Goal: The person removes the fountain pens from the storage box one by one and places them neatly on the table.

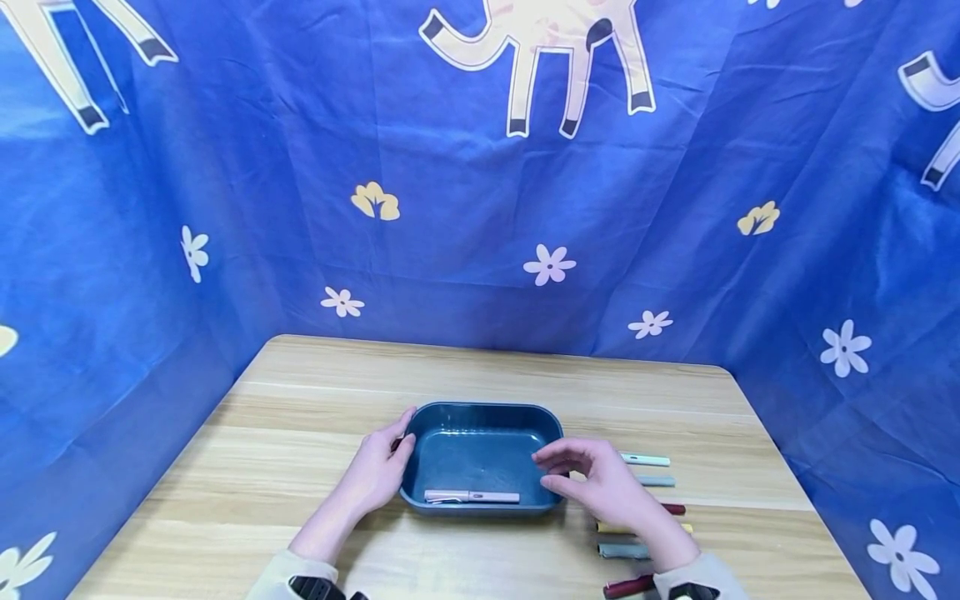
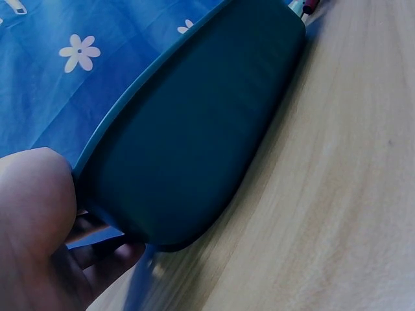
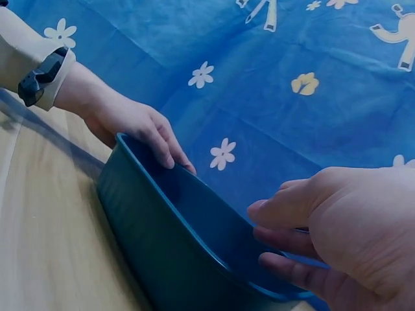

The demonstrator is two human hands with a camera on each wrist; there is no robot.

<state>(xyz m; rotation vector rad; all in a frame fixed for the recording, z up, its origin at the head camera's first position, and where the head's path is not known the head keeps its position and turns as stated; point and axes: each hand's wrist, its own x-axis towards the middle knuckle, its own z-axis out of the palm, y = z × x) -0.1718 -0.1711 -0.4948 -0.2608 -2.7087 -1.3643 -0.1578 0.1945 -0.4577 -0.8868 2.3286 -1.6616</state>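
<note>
A dark teal tray (image 1: pixel 480 458) with rounded corners and raised walls is in front of me on the table. My left hand (image 1: pixel 378 467) grips its left end, the thumb over the rim and the other fingers outside, as the left wrist view also shows. Inside the tray, along the near wall, lies a pale lilac pen (image 1: pixel 471 497) with a clip. My right hand (image 1: pixel 596 479) hovers at the tray's right end, fingers loosely bent and apart from the thumb. Nothing shows between them; the fingertips overlap the rim (image 3: pixel 269 293) in the right wrist view.
Right of the tray, partly under my right forearm, several pens lie in a column: a mint one (image 1: pixel 647 459), a blue one (image 1: pixel 657 481), a yellow one (image 1: pixel 611 527), a grey-blue one (image 1: pixel 622 551) and dark red ones (image 1: pixel 626 587). Blue patterned cloth (image 1: pixel 465 250) encloses the wooden table (image 1: pixel 300 417).
</note>
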